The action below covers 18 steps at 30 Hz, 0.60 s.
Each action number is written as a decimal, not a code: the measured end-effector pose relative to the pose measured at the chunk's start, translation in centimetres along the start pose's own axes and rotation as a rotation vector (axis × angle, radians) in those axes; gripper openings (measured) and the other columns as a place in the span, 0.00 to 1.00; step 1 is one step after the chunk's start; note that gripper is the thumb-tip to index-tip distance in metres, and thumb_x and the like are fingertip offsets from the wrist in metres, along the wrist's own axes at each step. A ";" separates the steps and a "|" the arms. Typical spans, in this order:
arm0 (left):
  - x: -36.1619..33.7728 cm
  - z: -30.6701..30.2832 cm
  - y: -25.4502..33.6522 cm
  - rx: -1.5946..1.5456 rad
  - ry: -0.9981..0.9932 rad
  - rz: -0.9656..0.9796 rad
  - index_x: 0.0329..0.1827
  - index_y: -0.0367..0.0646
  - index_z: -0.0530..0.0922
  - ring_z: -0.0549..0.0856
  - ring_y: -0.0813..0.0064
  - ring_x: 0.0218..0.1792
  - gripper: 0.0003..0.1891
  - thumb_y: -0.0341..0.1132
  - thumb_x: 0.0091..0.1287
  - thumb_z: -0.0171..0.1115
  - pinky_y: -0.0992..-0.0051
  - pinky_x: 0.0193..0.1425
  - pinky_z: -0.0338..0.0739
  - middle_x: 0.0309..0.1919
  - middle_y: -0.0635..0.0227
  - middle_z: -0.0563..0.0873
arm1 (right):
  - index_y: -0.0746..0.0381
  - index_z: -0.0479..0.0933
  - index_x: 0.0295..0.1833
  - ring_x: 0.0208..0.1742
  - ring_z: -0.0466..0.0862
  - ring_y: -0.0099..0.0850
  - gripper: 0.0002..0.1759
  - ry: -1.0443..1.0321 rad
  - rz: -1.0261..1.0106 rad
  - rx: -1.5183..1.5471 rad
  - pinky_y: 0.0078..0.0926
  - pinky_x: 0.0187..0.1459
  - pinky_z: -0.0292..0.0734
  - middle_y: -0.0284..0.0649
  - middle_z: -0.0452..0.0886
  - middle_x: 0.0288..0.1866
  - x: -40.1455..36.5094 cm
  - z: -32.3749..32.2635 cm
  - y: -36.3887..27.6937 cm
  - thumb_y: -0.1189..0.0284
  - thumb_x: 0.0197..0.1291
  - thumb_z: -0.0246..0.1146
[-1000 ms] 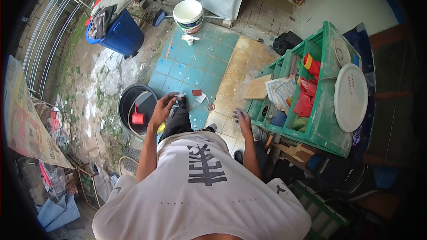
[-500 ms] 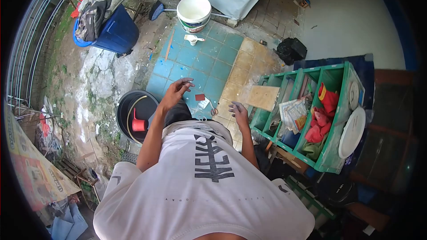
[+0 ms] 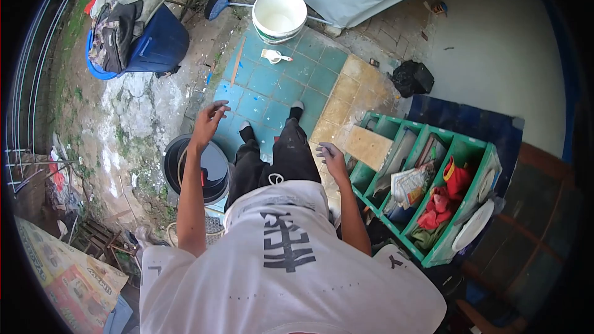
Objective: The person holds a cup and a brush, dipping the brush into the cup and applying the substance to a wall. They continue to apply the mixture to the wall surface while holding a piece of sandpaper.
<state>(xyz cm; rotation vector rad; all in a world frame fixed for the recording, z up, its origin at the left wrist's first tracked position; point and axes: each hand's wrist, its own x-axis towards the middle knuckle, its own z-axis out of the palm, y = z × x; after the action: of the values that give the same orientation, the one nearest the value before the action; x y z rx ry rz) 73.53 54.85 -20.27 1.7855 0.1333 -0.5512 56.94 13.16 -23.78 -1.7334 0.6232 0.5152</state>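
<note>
My left hand (image 3: 211,124) hangs in the air with loosely stretched fingers, holding nothing. Below it are the blue-green tiles (image 3: 266,108) and a black tub (image 3: 216,170), partly hidden by my left forearm; a bit of something red shows in it. My right hand (image 3: 333,159) is also free, its fingers apart, close to the left end of a green compartment rack (image 3: 427,256). A wooden board (image 3: 368,147) lies on that rack, near the hand. Farther off on the tiles, a white-bristled brush (image 3: 276,55) rests across a small white cup.
A white bucket (image 3: 279,13) stands behind the brush, with a blue broom (image 3: 216,4) at its left. Red cloths (image 3: 440,206) and folded papers (image 3: 408,187) fill rack compartments. A black bag (image 3: 413,78) sits by the wall; a blue bin (image 3: 161,43) stands at left.
My left hand has swung left, away from my body. My legs and socked feet now show on the tiles, covering where scissors and most of a dark red piece were visible.
</note>
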 end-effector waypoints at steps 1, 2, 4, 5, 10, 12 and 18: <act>1.5 0.2 -0.6 -0.010 0.011 -0.011 0.66 0.35 0.79 0.85 0.72 0.47 0.19 0.39 0.80 0.56 0.71 0.57 0.78 0.50 0.63 0.90 | 0.63 0.78 0.63 0.47 0.89 0.29 0.15 -0.022 0.033 -0.014 0.26 0.45 0.82 0.41 0.88 0.52 2.3 0.0 -0.3 0.72 0.78 0.55; 2.8 0.6 -1.8 -0.033 0.021 -0.040 0.66 0.35 0.79 0.85 0.72 0.47 0.19 0.39 0.80 0.56 0.71 0.57 0.78 0.49 0.63 0.90 | 0.63 0.78 0.63 0.47 0.89 0.29 0.15 -0.035 0.050 -0.028 0.26 0.45 0.82 0.41 0.88 0.52 5.1 0.1 -0.3 0.72 0.78 0.55; 5.4 1.9 -5.5 -0.077 0.025 -0.122 0.66 0.35 0.79 0.85 0.72 0.47 0.19 0.39 0.80 0.57 0.71 0.57 0.78 0.49 0.63 0.90 | 0.65 0.78 0.62 0.45 0.89 0.29 0.14 -0.155 0.064 -0.131 0.26 0.45 0.82 0.41 0.88 0.50 10.2 0.7 -0.4 0.73 0.77 0.55; 7.4 2.6 -7.8 -0.089 0.025 -0.142 0.65 0.35 0.79 0.85 0.73 0.47 0.19 0.39 0.80 0.57 0.71 0.57 0.78 0.49 0.63 0.90 | 0.66 0.79 0.60 0.44 0.89 0.28 0.14 -0.246 0.017 -0.121 0.27 0.46 0.82 0.41 0.88 0.46 13.6 1.4 0.1 0.75 0.76 0.54; 20.8 10.2 -24.5 -0.269 0.124 -0.242 0.66 0.36 0.80 0.86 0.72 0.50 0.19 0.39 0.79 0.59 0.71 0.59 0.78 0.49 0.62 0.90 | 0.65 0.80 0.57 0.45 0.88 0.30 0.13 -0.550 0.016 -0.409 0.31 0.49 0.82 0.44 0.88 0.46 35.3 5.1 4.9 0.75 0.74 0.56; 27.2 14.1 -31.3 -0.164 0.215 -0.110 0.65 0.36 0.80 0.84 0.76 0.55 0.20 0.42 0.79 0.60 0.74 0.57 0.78 0.54 0.64 0.89 | 0.66 0.81 0.55 0.47 0.89 0.43 0.13 -0.507 -0.254 -0.459 0.39 0.52 0.82 0.48 0.88 0.45 44.7 7.4 6.8 0.74 0.70 0.58; 44.3 19.8 -42.6 -0.170 0.268 -0.031 0.64 0.38 0.80 0.86 0.61 0.59 0.21 0.37 0.71 0.67 0.67 0.65 0.78 0.57 0.55 0.88 | 0.63 0.82 0.56 0.53 0.88 0.41 0.14 -0.330 -0.322 -0.601 0.38 0.56 0.81 0.47 0.89 0.49 63.3 14.9 6.6 0.70 0.70 0.60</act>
<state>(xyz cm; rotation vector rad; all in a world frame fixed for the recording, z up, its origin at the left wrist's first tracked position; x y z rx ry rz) 91.03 40.20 -80.67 1.6863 0.3823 -0.3099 100.52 17.48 -72.28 -2.1883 -0.0670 0.7894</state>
